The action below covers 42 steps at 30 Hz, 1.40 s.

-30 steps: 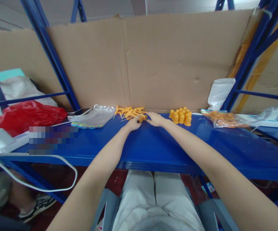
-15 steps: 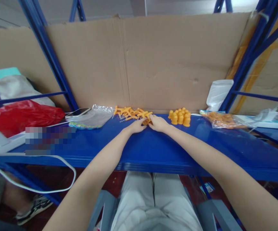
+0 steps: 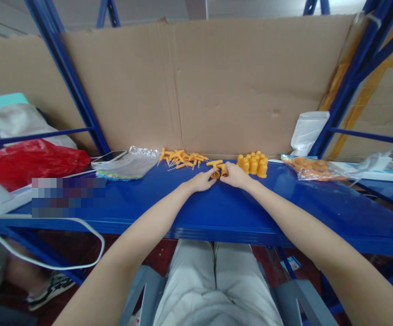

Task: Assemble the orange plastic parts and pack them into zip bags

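My left hand [image 3: 203,181] pinches a hollow, bell-shaped orange piece [image 3: 215,174], its opening turned toward me. Just behind that piece lies an orange T-shaped handle [image 3: 214,163]; whether the two are joined is hard to tell. Close beside it, my right hand [image 3: 237,175] is closed on a second bell-shaped orange piece [image 3: 224,172], partly covered by the fingers. Left of my hands is a loose pile of orange T-handled corkscrews [image 3: 181,157] with metal spirals. Right of them, several orange bell-shaped pieces [image 3: 253,163] stand upright in a cluster.
Everything lies on a blue metal shelf [image 3: 196,213] backed by cardboard [image 3: 233,86]. Plastic bags [image 3: 138,163] and a phone [image 3: 111,156] sit left, beyond them a red bag [image 3: 36,163]. A bag of orange parts [image 3: 313,167] lies right. A white cable [image 3: 98,253] loops at the front left.
Both hands have shifted right, away from the corkscrew pile and toward the bell-shaped cluster. A T-shaped handle and two bell-shaped openings now show more clearly between them.
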### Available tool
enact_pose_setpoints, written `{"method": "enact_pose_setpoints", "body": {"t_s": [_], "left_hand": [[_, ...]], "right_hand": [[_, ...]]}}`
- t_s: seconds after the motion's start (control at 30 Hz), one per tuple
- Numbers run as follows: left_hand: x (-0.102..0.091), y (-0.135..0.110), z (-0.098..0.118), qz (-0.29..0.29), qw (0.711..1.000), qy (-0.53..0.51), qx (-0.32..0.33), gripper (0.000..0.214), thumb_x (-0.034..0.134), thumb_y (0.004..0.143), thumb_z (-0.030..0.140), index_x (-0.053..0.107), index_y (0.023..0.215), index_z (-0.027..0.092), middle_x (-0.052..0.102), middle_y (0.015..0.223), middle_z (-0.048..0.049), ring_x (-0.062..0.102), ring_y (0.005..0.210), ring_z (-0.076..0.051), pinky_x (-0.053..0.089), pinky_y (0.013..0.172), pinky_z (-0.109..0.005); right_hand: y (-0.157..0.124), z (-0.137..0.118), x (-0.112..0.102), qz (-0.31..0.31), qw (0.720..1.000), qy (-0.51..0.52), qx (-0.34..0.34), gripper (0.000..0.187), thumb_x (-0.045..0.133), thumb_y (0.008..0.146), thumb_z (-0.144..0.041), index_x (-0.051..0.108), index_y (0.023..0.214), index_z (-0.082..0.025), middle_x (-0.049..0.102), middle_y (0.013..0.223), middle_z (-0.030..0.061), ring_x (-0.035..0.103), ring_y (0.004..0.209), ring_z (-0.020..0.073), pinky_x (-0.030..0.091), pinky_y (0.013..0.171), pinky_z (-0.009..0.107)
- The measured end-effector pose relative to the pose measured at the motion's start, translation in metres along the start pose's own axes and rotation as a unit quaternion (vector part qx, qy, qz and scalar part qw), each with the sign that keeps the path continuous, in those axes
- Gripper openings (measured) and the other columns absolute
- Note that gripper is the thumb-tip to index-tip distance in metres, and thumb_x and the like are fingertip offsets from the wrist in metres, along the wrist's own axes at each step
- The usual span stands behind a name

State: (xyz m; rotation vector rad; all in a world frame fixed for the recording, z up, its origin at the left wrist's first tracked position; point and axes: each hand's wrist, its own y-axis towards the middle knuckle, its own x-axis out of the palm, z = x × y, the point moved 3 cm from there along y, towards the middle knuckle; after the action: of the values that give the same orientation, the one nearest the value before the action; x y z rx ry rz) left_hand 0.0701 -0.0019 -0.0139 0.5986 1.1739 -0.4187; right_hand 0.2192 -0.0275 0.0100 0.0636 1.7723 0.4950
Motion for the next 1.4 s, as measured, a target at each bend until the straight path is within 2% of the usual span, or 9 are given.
{"method": "enact_pose_setpoints", "body": {"t_s": [0.17, 0.37, 0.53, 0.67, 0.77, 0.87, 1.07, 1.23, 1.4], "left_hand": [[-0.002, -0.001, 0.006, -0.004, 1.0, 0.016, -0.004, 0.054, 0.045, 0.095, 0.029, 0.037, 0.147, 0.021, 0.059, 0.139, -0.008, 0.06, 0.123, -0.024, 0.043, 0.106, -0.035], [0.001, 0.003, 0.01, -0.004, 0.999, 0.044, -0.014, 0.053, 0.041, 0.097, 0.033, 0.033, 0.148, 0.019, 0.057, 0.141, -0.0106, 0.057, 0.127, -0.025, 0.041, 0.108, -0.036], [-0.003, 0.012, 0.018, -0.028, 0.997, 0.073, -0.007, 0.053, 0.043, 0.098, 0.033, 0.033, 0.147, 0.017, 0.056, 0.141, -0.0143, 0.058, 0.126, -0.026, 0.044, 0.105, -0.038], [-0.011, 0.018, 0.033, -0.042, 0.99, 0.131, -0.016, 0.047, 0.04, 0.098, 0.032, 0.043, 0.14, 0.011, 0.066, 0.126, -0.0184, 0.064, 0.116, -0.029, 0.047, 0.1, -0.041], [-0.014, 0.022, 0.041, -0.026, 0.983, 0.178, -0.03, 0.039, 0.037, 0.099, 0.028, 0.056, 0.127, 0.009, 0.069, 0.119, -0.0203, 0.066, 0.112, -0.031, 0.049, 0.096, -0.041], [-0.012, 0.024, 0.043, -0.016, 0.982, 0.186, -0.034, 0.036, 0.038, 0.097, 0.023, 0.061, 0.121, 0.009, 0.069, 0.115, -0.0214, 0.067, 0.11, -0.032, 0.051, 0.091, -0.041], [-0.018, 0.027, 0.031, -0.023, 0.987, 0.154, -0.022, 0.039, 0.043, 0.096, 0.029, 0.059, 0.128, 0.015, 0.068, 0.123, -0.015, 0.066, 0.111, -0.028, 0.05, 0.094, -0.036], [-0.028, 0.028, 0.022, -0.041, 0.989, 0.135, 0.04, 0.034, 0.044, 0.092, 0.021, 0.068, 0.117, 0.018, 0.071, 0.12, -0.009, 0.067, 0.109, -0.023, 0.048, 0.096, -0.032], [-0.025, 0.024, 0.025, -0.029, 0.986, 0.162, 0.036, 0.036, 0.044, 0.09, 0.02, 0.069, 0.116, 0.019, 0.072, 0.116, -0.0095, 0.068, 0.106, -0.024, 0.05, 0.094, -0.034]], "right_hand": [[-0.003, 0.01, -0.01, -0.032, 0.998, -0.012, 0.056, 0.02, 0.057, 0.082, -0.024, 0.056, 0.1, -0.014, 0.071, 0.091, 0.0126, 0.067, 0.083, 0.0239, 0.044, 0.066, 0.029], [-0.004, 0.015, -0.016, -0.06, 0.996, -0.028, 0.06, 0.024, 0.055, 0.084, -0.022, 0.06, 0.105, -0.011, 0.072, 0.098, 0.0145, 0.068, 0.091, 0.0253, 0.044, 0.071, 0.029], [-0.005, 0.015, -0.016, -0.064, 0.995, -0.045, 0.064, 0.031, 0.052, 0.088, -0.025, 0.062, 0.112, -0.009, 0.071, 0.105, 0.017, 0.067, 0.1, 0.0279, 0.045, 0.076, 0.031], [-0.005, 0.015, -0.017, -0.057, 0.994, -0.057, 0.074, 0.033, 0.051, 0.09, -0.028, 0.063, 0.113, -0.008, 0.071, 0.105, 0.0182, 0.067, 0.103, 0.0302, 0.046, 0.078, 0.033], [-0.004, 0.015, -0.015, -0.05, 0.994, -0.063, 0.079, 0.034, 0.051, 0.091, -0.03, 0.062, 0.115, -0.008, 0.071, 0.105, 0.0183, 0.067, 0.103, 0.0304, 0.047, 0.078, 0.033], [-0.003, 0.016, -0.011, -0.041, 0.993, -0.065, 0.084, 0.034, 0.05, 0.092, -0.032, 0.061, 0.116, -0.01, 0.071, 0.107, 0.0175, 0.067, 0.103, 0.0296, 0.047, 0.078, 0.033], [-0.002, 0.019, -0.009, -0.034, 0.994, -0.062, 0.082, 0.035, 0.05, 0.092, -0.033, 0.061, 0.116, -0.011, 0.071, 0.105, 0.0171, 0.067, 0.102, 0.0295, 0.048, 0.079, 0.035], [-0.003, 0.018, -0.011, -0.032, 0.994, -0.057, 0.083, 0.035, 0.049, 0.092, -0.032, 0.061, 0.116, -0.009, 0.071, 0.105, 0.0172, 0.067, 0.104, 0.0302, 0.048, 0.08, 0.035], [-0.002, 0.018, -0.008, -0.028, 0.993, -0.063, 0.093, 0.038, 0.048, 0.093, -0.033, 0.059, 0.12, -0.009, 0.07, 0.108, 0.0187, 0.066, 0.106, 0.0305, 0.049, 0.081, 0.035]]}}
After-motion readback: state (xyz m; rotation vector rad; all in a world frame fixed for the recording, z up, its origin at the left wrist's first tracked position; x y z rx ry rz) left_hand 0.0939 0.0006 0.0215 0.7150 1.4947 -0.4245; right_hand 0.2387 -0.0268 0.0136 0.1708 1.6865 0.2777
